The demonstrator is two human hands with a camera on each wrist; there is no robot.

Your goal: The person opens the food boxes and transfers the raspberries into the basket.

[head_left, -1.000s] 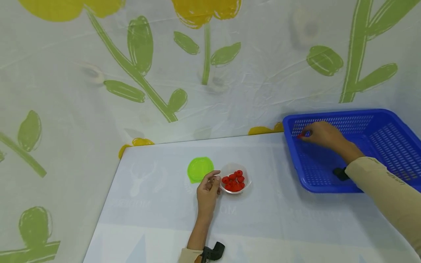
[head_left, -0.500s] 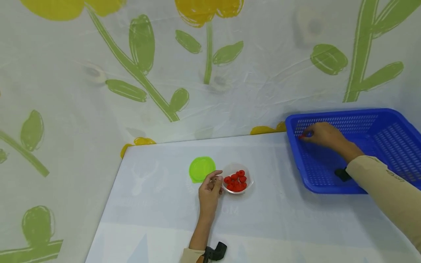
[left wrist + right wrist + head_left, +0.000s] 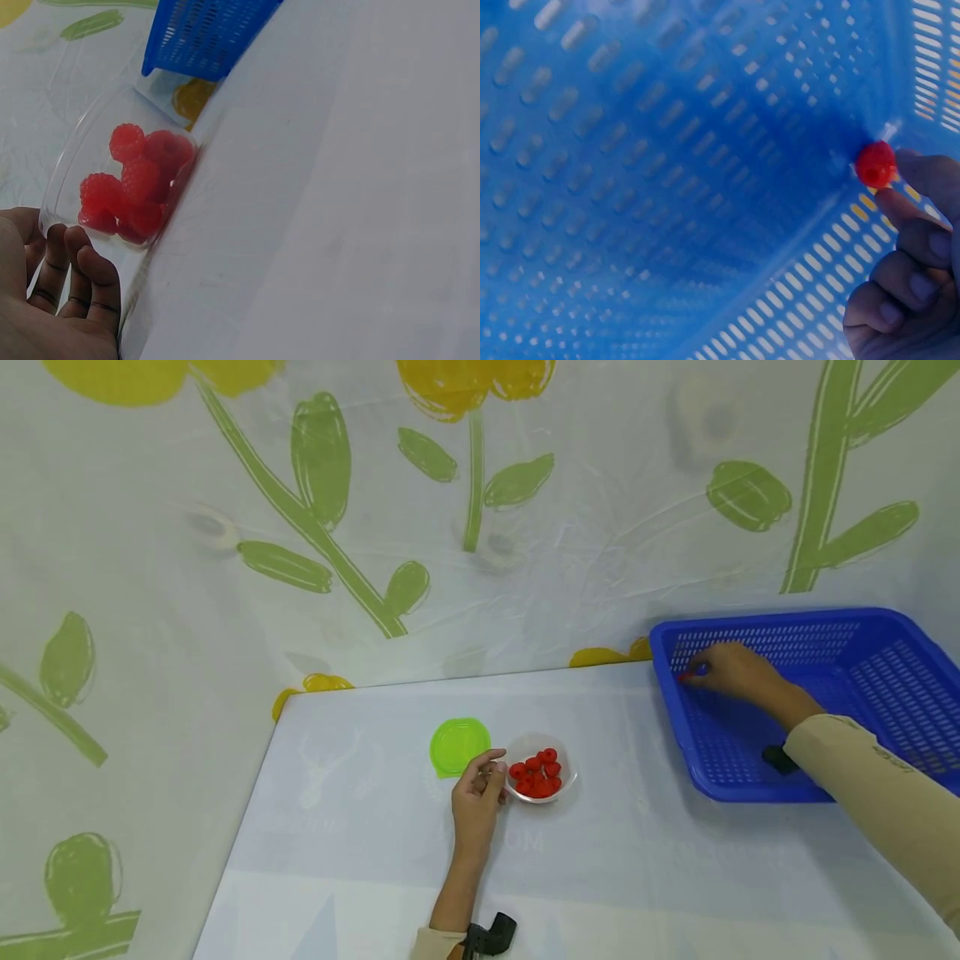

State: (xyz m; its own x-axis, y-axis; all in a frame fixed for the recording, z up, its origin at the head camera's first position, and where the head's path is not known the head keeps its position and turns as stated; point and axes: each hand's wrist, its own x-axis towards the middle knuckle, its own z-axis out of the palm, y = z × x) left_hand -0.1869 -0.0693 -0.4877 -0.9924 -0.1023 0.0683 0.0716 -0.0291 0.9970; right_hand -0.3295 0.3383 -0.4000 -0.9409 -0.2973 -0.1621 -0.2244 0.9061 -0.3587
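In the head view my left hand (image 3: 477,789) is at the left side of a clear plastic container (image 3: 567,760). Its thumb and fingers pinch the container's rim, as the left wrist view shows from close by. Several red raspberries (image 3: 139,180) lie in the container. My right hand (image 3: 735,670) reaches down inside the blue basket (image 3: 678,752), near its far left corner. Between thumb and index finger it pinches one raspberry (image 3: 875,164), hollow end showing in the right wrist view. The other right fingers are curled.
A bright green lid (image 3: 459,746) lies on the white table (image 3: 337,827), just left of the container. Behind the table hangs a white sheet (image 3: 600,527) printed with flowers. The basket's raised, slotted walls surround the right hand.
My right hand has sunk slightly lower in the basket's corner with the raspberry. The left hand keeps its place at the container.
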